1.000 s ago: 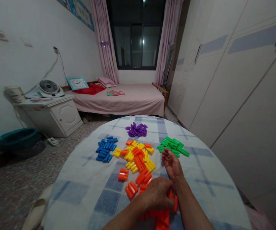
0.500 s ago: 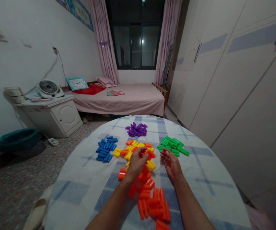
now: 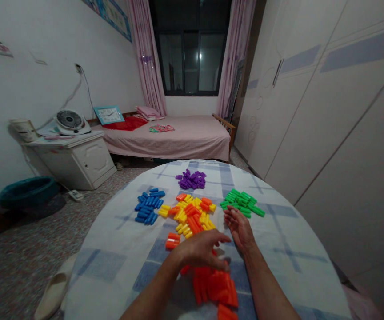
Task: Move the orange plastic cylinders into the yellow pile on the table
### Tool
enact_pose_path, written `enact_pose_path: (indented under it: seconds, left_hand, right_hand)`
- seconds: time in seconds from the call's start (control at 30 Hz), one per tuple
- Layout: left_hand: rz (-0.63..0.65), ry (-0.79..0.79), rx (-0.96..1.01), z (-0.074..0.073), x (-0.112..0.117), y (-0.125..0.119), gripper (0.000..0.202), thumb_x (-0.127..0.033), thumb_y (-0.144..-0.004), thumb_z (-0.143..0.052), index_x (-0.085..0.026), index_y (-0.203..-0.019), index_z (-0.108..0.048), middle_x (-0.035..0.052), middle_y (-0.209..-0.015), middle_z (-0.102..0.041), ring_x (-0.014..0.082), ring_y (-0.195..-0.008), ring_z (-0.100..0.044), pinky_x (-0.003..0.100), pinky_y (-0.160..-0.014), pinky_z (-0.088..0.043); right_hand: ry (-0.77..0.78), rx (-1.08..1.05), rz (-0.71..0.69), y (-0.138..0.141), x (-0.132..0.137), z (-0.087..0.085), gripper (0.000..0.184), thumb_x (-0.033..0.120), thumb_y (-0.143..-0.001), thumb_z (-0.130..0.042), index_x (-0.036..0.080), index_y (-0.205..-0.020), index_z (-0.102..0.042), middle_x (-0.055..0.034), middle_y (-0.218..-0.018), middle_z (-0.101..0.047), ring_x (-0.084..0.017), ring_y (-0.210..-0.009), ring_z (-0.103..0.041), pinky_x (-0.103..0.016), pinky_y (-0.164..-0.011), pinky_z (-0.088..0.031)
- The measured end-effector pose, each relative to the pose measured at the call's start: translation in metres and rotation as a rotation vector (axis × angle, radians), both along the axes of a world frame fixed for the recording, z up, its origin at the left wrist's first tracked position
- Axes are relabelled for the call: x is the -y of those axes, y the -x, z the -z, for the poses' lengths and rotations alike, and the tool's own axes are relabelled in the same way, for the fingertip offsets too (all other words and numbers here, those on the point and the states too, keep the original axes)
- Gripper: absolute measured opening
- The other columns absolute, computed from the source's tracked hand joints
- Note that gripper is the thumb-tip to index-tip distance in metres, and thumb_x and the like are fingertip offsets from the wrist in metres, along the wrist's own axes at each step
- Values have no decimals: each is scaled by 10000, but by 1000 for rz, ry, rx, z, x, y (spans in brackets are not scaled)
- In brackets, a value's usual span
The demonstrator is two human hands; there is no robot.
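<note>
My left hand (image 3: 203,250) hovers over the near group of orange plastic pieces (image 3: 212,284). Its thumb and fingers are spread apart with nothing between them, and it hides some pieces below. My right hand (image 3: 241,229) rests on its side just below the small green tube-shaped pieces (image 3: 240,202). Its fingers are loosely bent, with nothing visible in them. Ahead of my left hand lies a mixed pile of yellow pieces (image 3: 183,229) and orange ones (image 3: 194,222). A separate orange clump (image 3: 172,241) sits left of my left wrist.
Blue pieces (image 3: 148,206) lie left of the mixed pile, and purple pieces (image 3: 192,179) lie at the far side. All rest on a round table with a checked cloth (image 3: 112,266). Beyond stand a bed (image 3: 178,138), a cabinet (image 3: 92,162) and a wardrobe (image 3: 338,146).
My left hand has left the mixed pile and come back towards me, over the near orange pieces, with its fingers opened. More orange pieces show on the yellow pile. My right hand stays put.
</note>
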State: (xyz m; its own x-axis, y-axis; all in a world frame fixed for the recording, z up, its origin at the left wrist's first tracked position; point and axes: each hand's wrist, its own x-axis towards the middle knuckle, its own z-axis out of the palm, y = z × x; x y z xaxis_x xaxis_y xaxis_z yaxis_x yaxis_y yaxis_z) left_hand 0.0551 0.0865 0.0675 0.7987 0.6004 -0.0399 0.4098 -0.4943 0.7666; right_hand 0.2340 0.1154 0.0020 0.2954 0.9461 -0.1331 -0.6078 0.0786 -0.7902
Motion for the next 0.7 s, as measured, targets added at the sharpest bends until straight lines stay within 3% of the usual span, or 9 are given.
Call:
enact_pose_path:
  seconds: [0.1,0.2,0.37,0.53,0.7]
  left_hand:
    - [207,-176,-151,-3,15,-9,758,-488,-591,-727,-229,-1268,-506,96,-1193,-581,278,-1064,-559,390,-898,-443]
    - [280,-277,-254,2,22,-15,721,-521,-586,-717,-227,-1219,-539,95,-1149,-591,284,-1013,-580,392,-866,-454]
    - [284,-400,-331,12,22,-20,511,-522,-599,-702,-227,-1009,-627,68,-1080,-593,262,-949,-581,355,-794,-467]
    - [227,-453,-350,14,22,-20,446,-509,-691,-629,-187,-998,-597,74,-1016,-591,235,-907,-565,331,-783,-458]
    - [171,-461,-328,14,25,-20,458,-560,-687,-612,-193,-961,-603,73,-990,-582,231,-896,-551,330,-778,-448]
  right_hand:
    - [10,-13,1,0,0,-1,291,292,-555,-781,195,-812,-685,-2,-729,-700,-104,-628,-609,-206,-578,-491]
    - [8,-8,1,1,0,-2,295,302,-548,-785,197,-804,-685,0,-724,-700,-102,-624,-610,-202,-572,-494]
    - [0,26,3,1,-1,-1,286,305,-554,-782,200,-800,-681,6,-716,-699,-95,-609,-609,-197,-564,-493]
    - [-2,60,3,3,-1,-1,286,308,-555,-778,194,-800,-683,0,-726,-702,-89,-598,-607,-189,-553,-483]
    - [7,65,-8,3,-2,0,300,295,-538,-784,192,-802,-686,-1,-725,-701,-87,-603,-610,-179,-559,-486]
